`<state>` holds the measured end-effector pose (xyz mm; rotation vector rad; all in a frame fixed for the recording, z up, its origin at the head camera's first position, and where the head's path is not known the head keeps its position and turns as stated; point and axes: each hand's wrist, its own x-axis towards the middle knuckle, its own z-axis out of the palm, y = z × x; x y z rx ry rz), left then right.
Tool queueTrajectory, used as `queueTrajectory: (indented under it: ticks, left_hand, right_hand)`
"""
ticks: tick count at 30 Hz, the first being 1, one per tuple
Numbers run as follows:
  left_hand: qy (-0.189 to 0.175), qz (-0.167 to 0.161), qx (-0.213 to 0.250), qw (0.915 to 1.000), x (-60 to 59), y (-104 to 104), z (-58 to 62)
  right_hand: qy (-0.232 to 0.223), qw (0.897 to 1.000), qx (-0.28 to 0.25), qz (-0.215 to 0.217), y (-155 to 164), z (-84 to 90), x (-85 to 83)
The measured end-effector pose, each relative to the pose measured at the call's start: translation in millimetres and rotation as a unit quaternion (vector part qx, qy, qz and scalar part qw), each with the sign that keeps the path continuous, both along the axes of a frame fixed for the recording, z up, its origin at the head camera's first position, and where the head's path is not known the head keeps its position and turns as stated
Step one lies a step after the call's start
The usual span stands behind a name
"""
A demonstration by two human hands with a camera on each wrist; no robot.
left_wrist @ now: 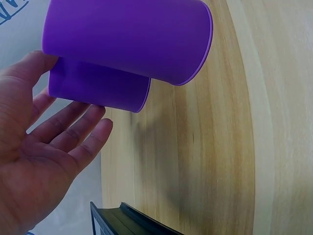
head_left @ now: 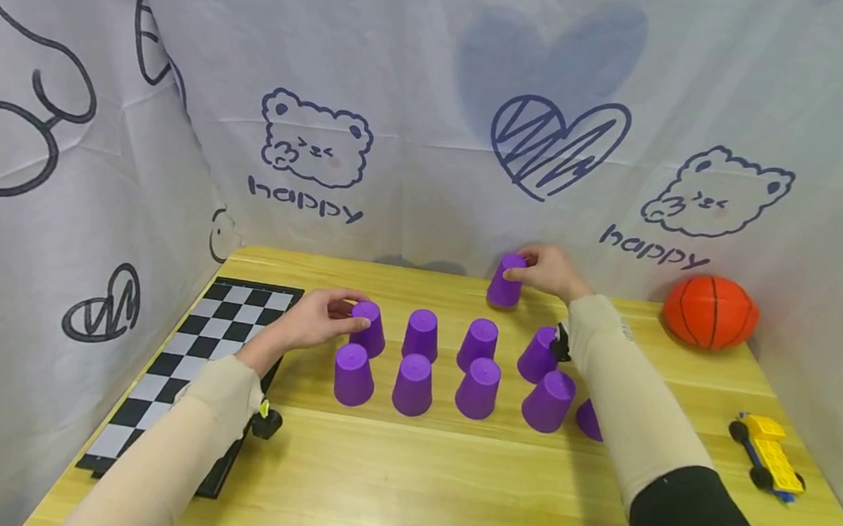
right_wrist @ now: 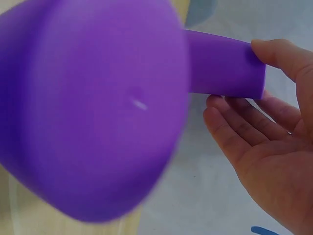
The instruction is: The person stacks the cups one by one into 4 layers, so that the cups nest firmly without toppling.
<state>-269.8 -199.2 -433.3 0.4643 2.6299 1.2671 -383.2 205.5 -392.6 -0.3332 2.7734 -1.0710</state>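
Note:
Several purple cups stand upside down in two rows on the wooden table. My left hand (head_left: 314,319) holds the leftmost cup of the back row (head_left: 368,333) between thumb and fingers near its closed top. In the left wrist view that cup (left_wrist: 98,87) is partly hidden behind a nearer cup (left_wrist: 127,39). Behind the rows, close to the back curtain, my right hand (head_left: 550,273) grips another upside-down cup (head_left: 504,285), slightly tilted. Its thumb and fingers pinch that cup (right_wrist: 222,63) near the closed end. A blurred cup (right_wrist: 112,107) fills much of the right wrist view.
A checkered board (head_left: 192,343) lies at the left under my left forearm. An orange basketball (head_left: 711,312) sits at the back right, with a yellow toy car (head_left: 768,454) in front of it. My right sleeve partly covers a cup (head_left: 590,421) at the front row's right end.

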Motion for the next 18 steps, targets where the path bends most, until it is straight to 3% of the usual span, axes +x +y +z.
queueTrajectory:
  ticks: [18]
  left_hand:
    - [-0.001,-0.003,-0.006,1.0000,-0.8,0.9,0.1]
  right_hand:
    - [-0.022,0.999,0.038,0.023,-2.7,-11.7,6.3]
